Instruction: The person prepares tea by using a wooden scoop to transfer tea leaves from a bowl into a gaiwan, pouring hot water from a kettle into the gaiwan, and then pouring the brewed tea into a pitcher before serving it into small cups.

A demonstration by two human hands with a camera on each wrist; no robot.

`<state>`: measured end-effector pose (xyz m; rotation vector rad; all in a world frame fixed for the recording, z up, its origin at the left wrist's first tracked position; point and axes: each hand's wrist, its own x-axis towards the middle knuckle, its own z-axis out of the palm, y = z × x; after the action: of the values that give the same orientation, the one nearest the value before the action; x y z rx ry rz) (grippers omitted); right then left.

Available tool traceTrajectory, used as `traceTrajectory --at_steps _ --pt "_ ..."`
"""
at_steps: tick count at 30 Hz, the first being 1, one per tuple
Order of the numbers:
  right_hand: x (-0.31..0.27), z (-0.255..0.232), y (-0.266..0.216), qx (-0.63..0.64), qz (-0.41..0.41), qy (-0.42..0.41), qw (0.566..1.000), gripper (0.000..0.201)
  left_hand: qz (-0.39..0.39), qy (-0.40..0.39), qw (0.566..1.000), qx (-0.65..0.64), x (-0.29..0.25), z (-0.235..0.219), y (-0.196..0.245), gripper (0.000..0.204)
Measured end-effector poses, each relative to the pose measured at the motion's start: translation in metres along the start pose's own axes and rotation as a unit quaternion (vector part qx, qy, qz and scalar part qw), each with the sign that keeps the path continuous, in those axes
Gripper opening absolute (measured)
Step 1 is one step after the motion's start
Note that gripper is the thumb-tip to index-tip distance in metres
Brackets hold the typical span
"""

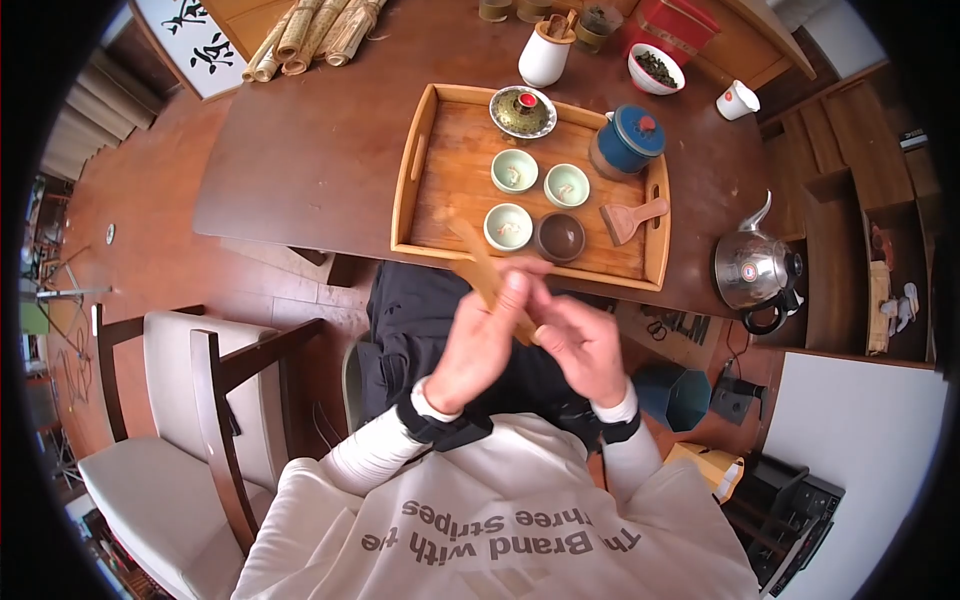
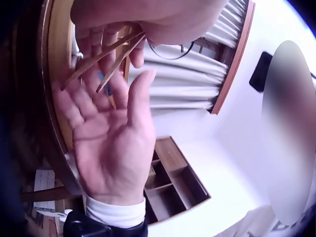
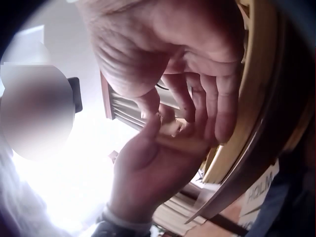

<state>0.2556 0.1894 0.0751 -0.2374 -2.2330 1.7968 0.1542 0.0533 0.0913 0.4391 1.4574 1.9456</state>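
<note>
Wooden tongs (image 1: 483, 275), with two prongs pointing up-left in the head view, lie in my left hand (image 1: 475, 345), its thumb on top. The left wrist view shows both prongs (image 2: 106, 57) coming out from under my left hand (image 2: 168, 19). My right hand (image 1: 588, 350) is close beside the tongs' other end. Its palm (image 2: 111, 143) faces up with fingers spread and loosely bent in the left wrist view. In the right wrist view, my right hand (image 3: 173, 34) hangs over the left hand (image 3: 155, 173); whether its fingertips touch the tongs, I cannot tell.
Beyond the hands, a wooden tray (image 1: 405, 190) bears several small cups, a lidded bowl (image 1: 523, 112), a blue pot (image 1: 628, 140) and a wooden brush-like tool (image 1: 630, 218). A metal kettle (image 1: 750, 268) stands right of the table. A chair (image 1: 175, 360) is at left.
</note>
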Motion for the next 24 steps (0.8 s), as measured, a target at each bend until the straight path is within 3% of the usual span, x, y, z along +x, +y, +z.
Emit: traceTrajectory --at_steps 3,4,6,9,11,14,18,20,24 --pt "-0.011 0.023 0.002 0.129 0.08 0.047 0.987 0.023 0.017 -0.055 0.998 0.008 -0.002 0.006 -0.008 0.047" --pt "-0.011 0.021 0.002 0.128 0.079 0.047 0.987 0.023 -0.031 -0.079 0.996 0.003 -0.002 0.004 -0.005 0.048" --pt "-0.013 0.011 0.001 0.196 0.153 0.016 0.968 0.022 -0.104 -0.137 0.985 -0.021 0.002 -0.003 -0.012 0.05" --pt "-0.016 -0.001 -0.003 0.182 0.164 -0.007 0.969 0.024 -0.066 -0.174 0.982 -0.038 0.001 -0.001 -0.017 0.049" --pt "-0.017 -0.007 -0.003 0.17 0.165 -0.021 0.971 0.026 -0.086 -0.183 0.978 -0.05 0.001 0.0 -0.017 0.049" --pt "-0.017 -0.016 0.0 0.285 0.231 -0.027 0.93 0.03 -0.076 -0.196 0.977 -0.039 0.001 0.002 -0.016 0.049" --pt "-0.025 -0.011 0.008 0.31 0.249 -0.021 0.917 0.032 -0.12 -0.161 0.972 -0.12 -0.003 0.0 -0.013 0.045" --pt "-0.028 -0.007 0.016 0.318 0.201 -0.046 0.925 0.032 -0.117 -0.178 0.975 -0.062 -0.003 -0.002 -0.017 0.042" --pt "-0.028 -0.007 0.014 0.338 0.196 -0.029 0.92 0.032 -0.08 -0.185 0.978 -0.048 -0.001 0.001 -0.022 0.043"
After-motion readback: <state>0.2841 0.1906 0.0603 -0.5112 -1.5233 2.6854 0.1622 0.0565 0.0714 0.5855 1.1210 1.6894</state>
